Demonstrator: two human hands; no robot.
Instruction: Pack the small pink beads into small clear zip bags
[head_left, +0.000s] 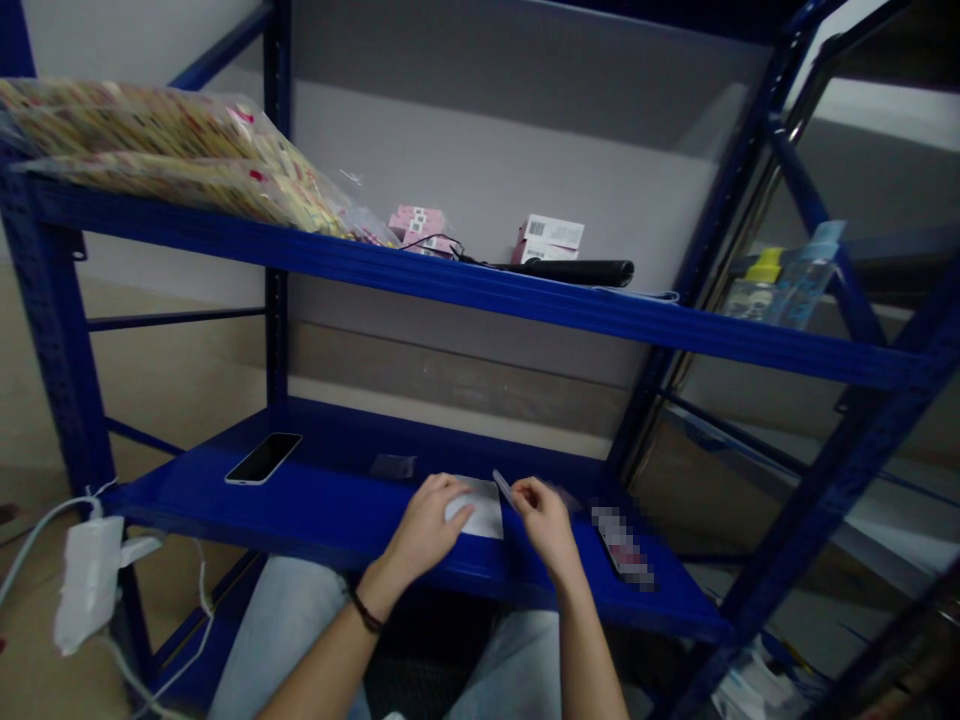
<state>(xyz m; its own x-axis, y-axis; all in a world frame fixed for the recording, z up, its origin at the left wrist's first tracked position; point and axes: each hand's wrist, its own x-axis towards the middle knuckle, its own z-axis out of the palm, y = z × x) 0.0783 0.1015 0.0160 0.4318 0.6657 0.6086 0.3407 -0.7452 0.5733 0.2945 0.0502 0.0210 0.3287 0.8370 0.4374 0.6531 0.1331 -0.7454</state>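
Note:
My left hand rests on a white rectangular sheet on the blue lower shelf. Its thumb is spread away from the fingers and lies over the sheet. Just right of the sheet, my right hand is closed in a pinch on a thin, pale flat piece, held tilted above the shelf. What kind of piece it is, I cannot make out. Behind my left hand lies a small clear plastic piece. Another blurred transparent item is partly hidden behind my right hand.
A dark-screened phone lies left on the lower shelf; a pixelated phone-like device lies right. The upper shelf bears bagged packets, pink boxes, white boxes, a black rod-shaped item and bottles. A power strip hangs left.

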